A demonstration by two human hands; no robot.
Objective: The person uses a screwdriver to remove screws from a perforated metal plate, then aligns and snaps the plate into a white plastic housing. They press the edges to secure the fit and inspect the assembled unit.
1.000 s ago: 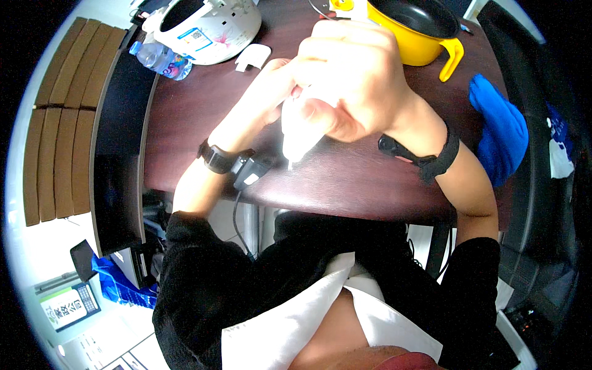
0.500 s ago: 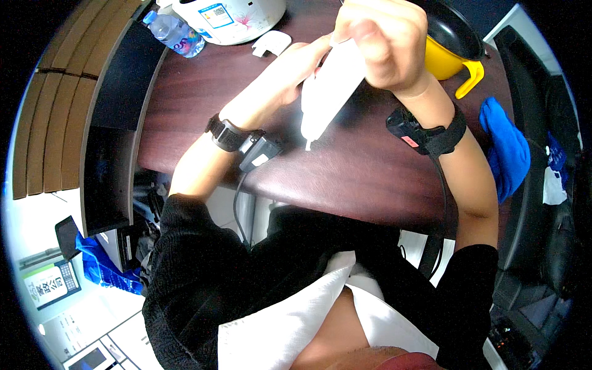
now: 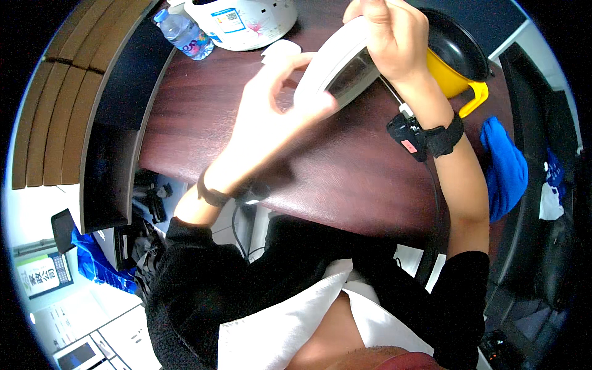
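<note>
A white, round, lid-like piece (image 3: 336,52) with a dark, glossy panel in its face is held tilted above the table. My right hand (image 3: 398,46) is closed on its upper right edge. At its lower left edge is my left hand (image 3: 271,102), thumb on the near face and fingers along the rim. The left fingertips are partly hidden behind the piece. Just beyond the left hand lies a small white plastic part (image 3: 282,50). Black strapped devices sit on both my wrists; the right device (image 3: 410,135) shows best.
At the back left stand a white flower-patterned appliance body (image 3: 253,24) and a water bottle (image 3: 185,38). A yellow pan with a black inside (image 3: 453,71) is at the back right. A blue cloth (image 3: 505,166) lies at the right edge of the brown table (image 3: 345,179).
The white piece has turned from nearly edge-on to show its dark panel. My left hand has shifted left and nearer, its fingers spreading round the rim. My right hand keeps its hold.
</note>
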